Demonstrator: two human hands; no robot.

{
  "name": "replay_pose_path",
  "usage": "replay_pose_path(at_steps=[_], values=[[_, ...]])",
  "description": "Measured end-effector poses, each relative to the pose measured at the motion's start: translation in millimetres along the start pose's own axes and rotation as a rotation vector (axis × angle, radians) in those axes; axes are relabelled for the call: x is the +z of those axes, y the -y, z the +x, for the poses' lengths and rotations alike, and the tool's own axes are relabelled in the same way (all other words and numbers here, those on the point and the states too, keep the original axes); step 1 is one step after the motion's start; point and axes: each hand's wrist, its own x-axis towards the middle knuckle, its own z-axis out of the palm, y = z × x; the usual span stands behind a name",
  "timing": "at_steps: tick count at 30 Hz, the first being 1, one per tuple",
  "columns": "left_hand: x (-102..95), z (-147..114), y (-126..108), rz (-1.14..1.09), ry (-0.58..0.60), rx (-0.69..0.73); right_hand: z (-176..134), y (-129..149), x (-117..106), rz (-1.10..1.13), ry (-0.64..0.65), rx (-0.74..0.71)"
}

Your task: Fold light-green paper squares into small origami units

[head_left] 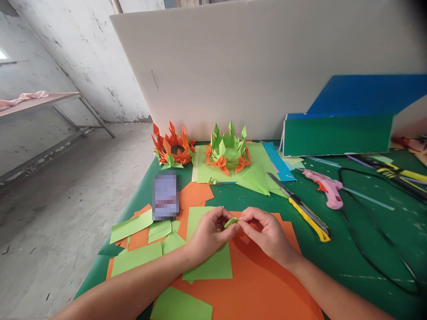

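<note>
Left hand (pixel 210 227) pinches a small folded green paper (pixel 231 222) between thumb and index finger, and right hand (pixel 267 232) pinches the other end of it with its fingertips. This paper is held above a large orange sheet (pixel 267 289) and near a green sheet (pixel 213 263), which lies below the left hand. From the hands, at 3 o'clock, is a yellow cutter (pixel 307 216); at 2 o'clock, a pink glue gun (pixel 332 194). At 12 o'clock stands a green paper crown (pixel 223 149), and at 11 o'clock an orange paper crown (pixel 171 156).
</note>
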Motion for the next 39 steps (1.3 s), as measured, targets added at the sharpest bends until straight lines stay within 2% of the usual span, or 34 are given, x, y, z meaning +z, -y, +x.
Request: replay_pose_path(at_steps=[5, 11, 15, 19, 23, 29, 36, 39], values=[[0.1, 2, 0, 0.010, 0.005, -0.035, -2, -2, 1, -0.011, 0.000, -0.014], [1.9, 0, -1, 0.073, 0.019, -0.029, -2, 2, 1, -0.052, -0.018, -0.116], [2.5, 0, 0, 0.063, 0.044, -0.011, -1, 5, 0, -0.017, -0.011, -0.091], [1.2, 3, 4, -0.036, 0.053, -0.059, -1, 3, 0, -0.045, 0.001, -0.087], [0.8, 4, 1, -0.163, 0.020, -0.100, -2, -3, -1, -0.125, -0.018, -0.164], [1.1, 4, -10, -0.229, 0.005, -0.176, -4, -7, 0, -0.143, -0.025, -0.277], [-2.6, 4, -6, -0.297, 0.102, -0.276, -5, -6, -2, -0.178, 0.005, -0.391], [-5.1, 4, -5, -0.315, 0.130, -0.262, -5, -6, -4, -0.200, 0.019, -0.431]])
